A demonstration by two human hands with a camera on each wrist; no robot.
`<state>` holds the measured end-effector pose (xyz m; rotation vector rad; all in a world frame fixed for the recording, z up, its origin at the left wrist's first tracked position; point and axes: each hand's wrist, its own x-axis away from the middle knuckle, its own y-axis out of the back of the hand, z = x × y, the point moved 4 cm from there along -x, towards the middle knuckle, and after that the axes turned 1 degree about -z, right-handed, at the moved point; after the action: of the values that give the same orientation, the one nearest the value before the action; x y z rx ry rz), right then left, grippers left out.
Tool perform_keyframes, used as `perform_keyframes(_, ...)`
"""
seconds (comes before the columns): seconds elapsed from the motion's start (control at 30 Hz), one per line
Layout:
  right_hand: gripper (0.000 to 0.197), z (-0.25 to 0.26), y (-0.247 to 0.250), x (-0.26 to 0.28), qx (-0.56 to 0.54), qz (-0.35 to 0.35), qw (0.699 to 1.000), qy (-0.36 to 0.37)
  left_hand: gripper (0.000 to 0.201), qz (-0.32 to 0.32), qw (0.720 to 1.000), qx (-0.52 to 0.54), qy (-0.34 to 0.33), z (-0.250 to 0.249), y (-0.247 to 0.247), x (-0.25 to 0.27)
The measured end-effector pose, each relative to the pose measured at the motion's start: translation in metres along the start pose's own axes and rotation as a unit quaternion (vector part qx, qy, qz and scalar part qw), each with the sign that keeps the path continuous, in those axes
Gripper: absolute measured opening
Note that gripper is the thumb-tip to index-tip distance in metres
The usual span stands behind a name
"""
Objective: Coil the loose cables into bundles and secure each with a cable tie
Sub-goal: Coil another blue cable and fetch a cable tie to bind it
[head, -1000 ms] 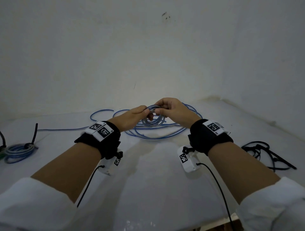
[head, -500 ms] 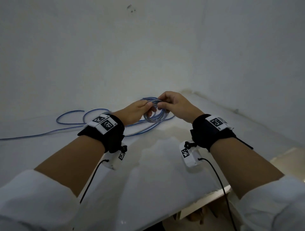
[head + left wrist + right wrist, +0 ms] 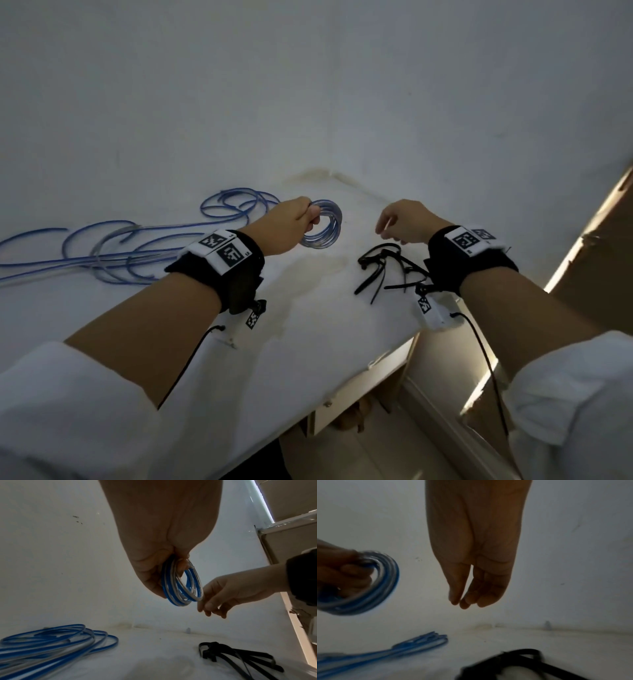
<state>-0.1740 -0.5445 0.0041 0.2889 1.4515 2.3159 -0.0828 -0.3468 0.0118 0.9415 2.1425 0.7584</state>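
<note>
The left hand (image 3: 291,226) grips a small coil of blue-and-clear cable (image 3: 323,228), fingers curled through the ring and thumb clamped on its top, holding it up off the table. In the left wrist view the coil (image 3: 182,586) shows several neat turns lying tight together, with no tie around them. The right hand (image 3: 406,222) hangs empty to the right of the coil, fingers loosely bent and pointing down with the thumb close to the fingertips, above a heap of black cable ties (image 3: 383,265) lying on the white table (image 3: 308,342) near its right edge.

To the left and farther back, more blue-and-clear cable (image 3: 137,246) sprawls in loose loops and long runs across the table. Whether it joins the coil in the left hand cannot be told from these views.

Judging by this, the winding of one bundle looks finished or nearly so, but the securing step is not yet done: a tie must be picked from the heap, passed round the turns and cinched. The cable spread on the left remains to be coiled and tied after that.
</note>
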Motion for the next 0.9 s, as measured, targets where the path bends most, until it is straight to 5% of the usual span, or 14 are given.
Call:
perform_keyframes(0.3, 0.027, -0.045, -0.012, 0.009, 0.183, 0.054, 0.975, -0.111, 0.032, 0.019, 1.000, 0.006, 0.015, 0.001, -0.016, -0.005)
perform_keyframes(0.9, 0.022, -0.058, -0.022, 0.011, 0.138, 0.074, 0.981, -0.118, 0.030, 0.016, 1.000, -0.003, 0.013, 0.007, -0.013, -0.003)
